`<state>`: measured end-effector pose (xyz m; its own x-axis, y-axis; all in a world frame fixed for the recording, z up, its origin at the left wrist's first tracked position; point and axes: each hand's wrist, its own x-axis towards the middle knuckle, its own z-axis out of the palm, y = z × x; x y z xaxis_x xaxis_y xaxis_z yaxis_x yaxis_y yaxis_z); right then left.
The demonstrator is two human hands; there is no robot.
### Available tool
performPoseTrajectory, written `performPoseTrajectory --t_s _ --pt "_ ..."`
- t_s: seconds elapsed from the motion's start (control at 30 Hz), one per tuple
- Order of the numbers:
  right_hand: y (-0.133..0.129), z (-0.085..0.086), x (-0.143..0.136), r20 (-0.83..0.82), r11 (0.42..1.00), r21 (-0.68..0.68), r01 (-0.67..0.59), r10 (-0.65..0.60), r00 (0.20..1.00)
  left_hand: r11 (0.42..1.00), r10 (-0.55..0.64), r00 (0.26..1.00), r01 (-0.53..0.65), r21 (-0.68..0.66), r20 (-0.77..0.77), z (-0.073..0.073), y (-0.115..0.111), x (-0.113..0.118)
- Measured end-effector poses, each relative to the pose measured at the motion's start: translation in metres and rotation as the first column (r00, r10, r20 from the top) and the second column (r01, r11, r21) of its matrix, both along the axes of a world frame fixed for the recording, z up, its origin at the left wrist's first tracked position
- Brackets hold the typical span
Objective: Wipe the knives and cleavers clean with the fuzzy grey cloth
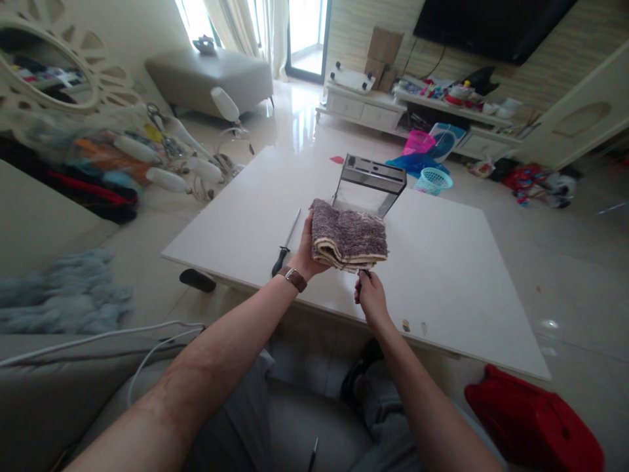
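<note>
A folded, shaggy brown-and-cream cloth (pixel 350 231) is in my left hand (pixel 307 249), the fingers wrapped around its left side above the table. My right hand (pixel 372 298) is closed around a black handle (pixel 363 274) just below the cloth's front edge. Whatever extends from that handle is hidden by the cloth. Behind the cloth stands a clear-sided knife block (pixel 373 172) with a dark slotted top. To the left of my left hand, a sharpening steel (pixel 287 244) with a black handle lies on the table.
The white table (pixel 442 262) spans the middle of the view. A red bag-like thing (pixel 533 416) sits at the lower right. Baskets (pixel 433 180) lie on the floor past the table. A lamp with white shades (pixel 167 180) stands at the left.
</note>
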<state>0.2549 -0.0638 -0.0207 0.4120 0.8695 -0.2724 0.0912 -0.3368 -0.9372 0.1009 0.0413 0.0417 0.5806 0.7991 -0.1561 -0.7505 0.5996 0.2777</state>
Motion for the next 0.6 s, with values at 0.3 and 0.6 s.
performPoseTrajectory --t_s 0.3,0.6 --pt "0.002 -0.014 -0.005 -0.009 0.999 -0.035 0.030 -0.031 0.999 1.000 -0.017 1.000 0.017 0.004 -0.020 0.003 -0.002 0.000" --pt "0.001 -0.019 -0.009 -0.096 0.996 -0.072 0.049 -0.056 0.994 0.999 -0.033 0.995 0.028 -0.044 -0.096 0.000 -0.004 0.003"
